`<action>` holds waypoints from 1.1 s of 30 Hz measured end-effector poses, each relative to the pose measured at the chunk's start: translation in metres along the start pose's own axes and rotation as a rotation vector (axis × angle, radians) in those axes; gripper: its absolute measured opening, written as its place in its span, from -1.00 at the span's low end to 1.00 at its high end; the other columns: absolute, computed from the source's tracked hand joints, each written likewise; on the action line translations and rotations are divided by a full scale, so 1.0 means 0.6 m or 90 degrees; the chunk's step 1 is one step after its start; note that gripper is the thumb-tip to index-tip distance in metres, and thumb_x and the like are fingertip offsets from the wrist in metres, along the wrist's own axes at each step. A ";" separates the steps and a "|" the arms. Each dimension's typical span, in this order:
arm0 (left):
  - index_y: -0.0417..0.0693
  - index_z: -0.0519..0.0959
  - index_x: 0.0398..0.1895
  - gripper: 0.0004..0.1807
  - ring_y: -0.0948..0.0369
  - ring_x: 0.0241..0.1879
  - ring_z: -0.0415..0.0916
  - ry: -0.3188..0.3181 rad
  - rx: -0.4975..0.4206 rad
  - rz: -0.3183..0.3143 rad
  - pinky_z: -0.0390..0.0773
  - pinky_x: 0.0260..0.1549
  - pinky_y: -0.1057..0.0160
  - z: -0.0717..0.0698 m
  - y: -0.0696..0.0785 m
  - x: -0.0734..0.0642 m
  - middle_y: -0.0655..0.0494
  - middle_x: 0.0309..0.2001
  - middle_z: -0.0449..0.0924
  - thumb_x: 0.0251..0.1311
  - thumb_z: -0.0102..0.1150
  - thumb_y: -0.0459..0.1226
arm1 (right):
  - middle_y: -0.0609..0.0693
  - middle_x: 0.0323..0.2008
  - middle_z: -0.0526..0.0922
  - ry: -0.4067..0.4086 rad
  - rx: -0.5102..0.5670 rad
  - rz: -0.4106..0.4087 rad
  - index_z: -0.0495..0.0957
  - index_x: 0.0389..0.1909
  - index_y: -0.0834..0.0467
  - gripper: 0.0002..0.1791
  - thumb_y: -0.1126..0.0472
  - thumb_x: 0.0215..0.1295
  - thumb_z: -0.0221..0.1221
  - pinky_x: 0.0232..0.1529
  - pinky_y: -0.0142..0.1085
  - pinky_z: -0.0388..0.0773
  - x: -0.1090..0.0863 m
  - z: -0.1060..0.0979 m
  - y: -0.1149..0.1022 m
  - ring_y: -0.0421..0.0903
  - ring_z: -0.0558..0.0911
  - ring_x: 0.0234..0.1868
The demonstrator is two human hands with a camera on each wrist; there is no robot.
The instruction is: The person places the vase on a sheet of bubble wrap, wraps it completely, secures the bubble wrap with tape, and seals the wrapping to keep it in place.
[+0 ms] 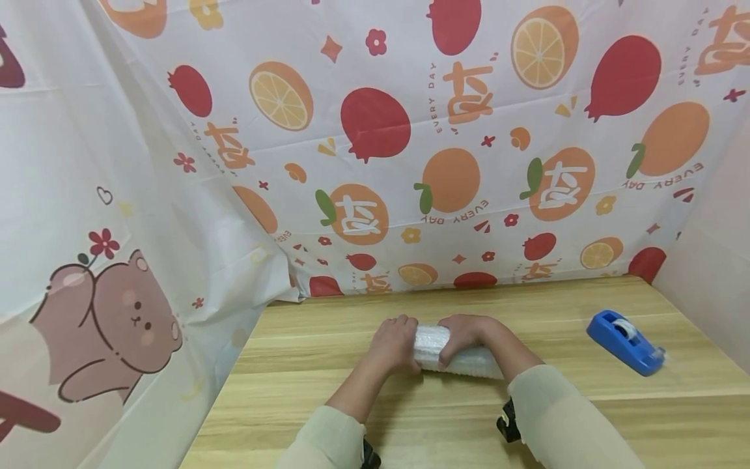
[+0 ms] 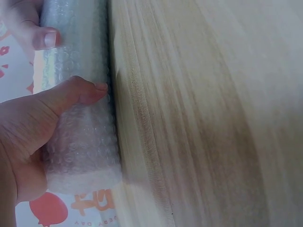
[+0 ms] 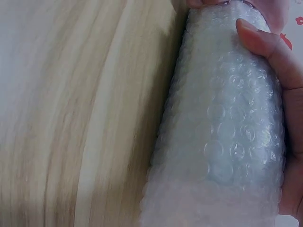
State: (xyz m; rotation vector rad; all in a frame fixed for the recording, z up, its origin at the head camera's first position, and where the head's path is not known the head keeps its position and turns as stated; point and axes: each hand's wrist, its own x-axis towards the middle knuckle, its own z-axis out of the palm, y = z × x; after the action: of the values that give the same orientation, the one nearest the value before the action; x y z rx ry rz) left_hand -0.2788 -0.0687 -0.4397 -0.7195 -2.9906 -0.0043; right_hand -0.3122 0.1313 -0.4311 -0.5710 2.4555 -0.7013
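Head view, read left to right: printed cloth (image 1: 199, 195) hangs at the left and along the back of the wooden table (image 1: 281, 365). My left hand (image 1: 392, 345) grips the left end of a roll of bubble wrap (image 1: 430, 342), which lies crosswise on the table in front of me. Left wrist view confirms my thumb (image 2: 78, 90) across the near side of the roll; the fingers behind it are hidden. My right hand (image 1: 469, 332) grips the same roll further right, and a length of it extends past that hand. A blue tape dispenser (image 1: 615, 342) stands to the right, well apart from both hands.

Step in hand, in my judgement: rolling the wrap up or holding it snug. The next move would call for even pressure from both hands so that the layers do not slacken; if an edge is to be fastened, one hand must be freed for the tape.

Containers: the dispenser carries a pale roll of tape (image 1: 625, 327). The wrap may enclose an object; its bubbles blur the interior, so contents cannot be confirmed.
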 end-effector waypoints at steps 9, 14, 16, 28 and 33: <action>-0.09 0.48 -0.03 -0.13 0.13 -0.13 0.50 -0.009 -0.011 0.003 0.49 0.02 0.16 0.003 0.000 0.005 0.09 -0.16 0.55 -0.54 0.65 0.03 | -0.18 -0.23 0.58 0.059 -0.025 -0.030 0.51 -0.01 -0.07 -0.28 -0.17 -0.29 0.49 -0.21 -0.18 0.48 -0.009 0.007 0.008 -0.14 0.54 -0.22; -0.10 0.48 -0.05 -0.16 0.13 -0.17 0.50 -0.026 -0.027 -0.002 0.50 -0.02 0.16 0.000 -0.005 0.008 0.09 -0.18 0.54 -0.50 0.64 0.01 | -0.20 -0.23 0.58 0.121 -0.114 -0.054 0.49 0.10 -0.08 -0.20 -0.23 -0.27 0.46 -0.25 -0.19 0.48 -0.018 0.017 0.005 -0.17 0.51 -0.27; -0.11 0.48 -0.06 -0.18 0.13 -0.19 0.50 -0.034 -0.039 -0.005 0.51 -0.03 0.15 -0.002 -0.007 0.011 0.08 -0.19 0.54 -0.49 0.64 0.00 | -0.20 -0.20 0.58 0.148 -0.142 -0.052 0.48 0.17 -0.09 -0.15 -0.26 -0.25 0.46 -0.26 -0.18 0.48 -0.021 0.020 0.003 -0.18 0.50 -0.27; -0.13 0.47 -0.07 -0.20 0.21 -0.32 0.44 -0.120 -0.100 -0.035 0.53 -0.23 0.22 -0.016 -0.012 0.030 0.12 -0.27 0.50 -0.46 0.64 -0.01 | -0.01 0.09 0.54 0.258 -0.327 -0.020 0.34 0.36 -0.11 0.04 -0.35 -0.23 0.45 0.02 0.05 0.44 -0.025 0.043 -0.001 0.00 0.48 0.00; -0.11 0.48 -0.07 -0.23 0.21 -0.34 0.44 -0.161 -0.122 -0.051 0.52 -0.27 0.24 -0.021 -0.014 0.037 0.14 -0.28 0.49 -0.42 0.64 -0.02 | 0.00 0.08 0.55 0.294 -0.356 -0.033 0.35 0.34 -0.09 0.03 -0.32 -0.25 0.46 0.02 0.08 0.44 -0.023 0.049 0.003 0.04 0.49 0.04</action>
State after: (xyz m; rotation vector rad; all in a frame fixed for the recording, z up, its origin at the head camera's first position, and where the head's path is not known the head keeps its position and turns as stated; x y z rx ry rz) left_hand -0.3016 -0.0664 -0.4254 -0.6618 -3.2933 -0.2238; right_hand -0.2849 0.1290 -0.4489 -0.7441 3.1025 -0.1537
